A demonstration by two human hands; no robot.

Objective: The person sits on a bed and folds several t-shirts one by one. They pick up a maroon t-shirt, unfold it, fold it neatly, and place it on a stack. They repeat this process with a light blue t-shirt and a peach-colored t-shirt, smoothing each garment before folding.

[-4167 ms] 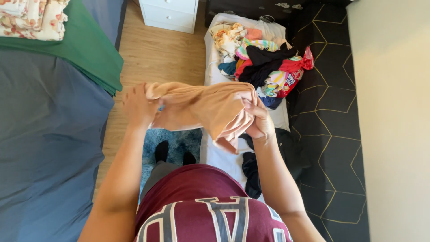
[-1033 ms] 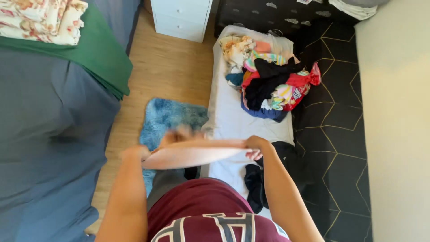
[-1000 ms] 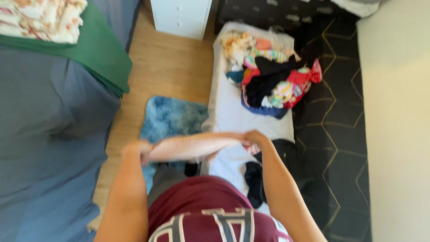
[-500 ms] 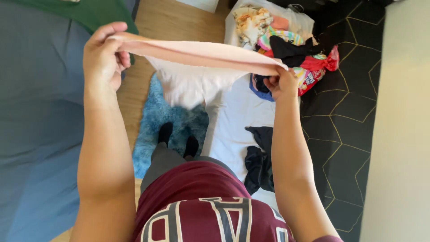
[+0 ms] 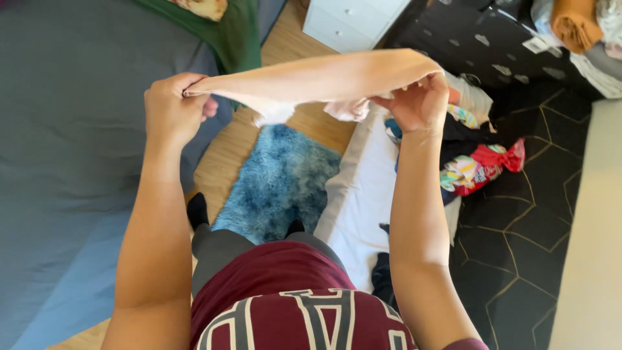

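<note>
- Our fingers are closed on cloth: the left hand (image 5: 172,107) is curled into a fist around one end of a peach-coloured garment (image 5: 317,78), and the right hand (image 5: 418,104) pinches the other end from below.
- We hold the garment raised in front of us, stretched nearly flat between both hands, above the wooden floor (image 5: 227,152) and the shaggy blue rug (image 5: 278,185).
- A paler inner layer sags from the garment's underside; we cannot tell from this angle what kind of garment it is.
- To our left lies a bed with a grey cover (image 5: 71,149), with a green blanket (image 5: 227,32) at its far end.
- To our right runs a white mattress (image 5: 363,207) bearing a heap of mixed colourful clothes (image 5: 479,162), just beyond our right hand.
- A white chest of drawers (image 5: 353,19) stands at the far end of the floor.
- A black rug with a gold hexagon pattern (image 5: 518,246) lies further right.
- We wear a maroon shirt (image 5: 291,311) with large pale letters.
</note>
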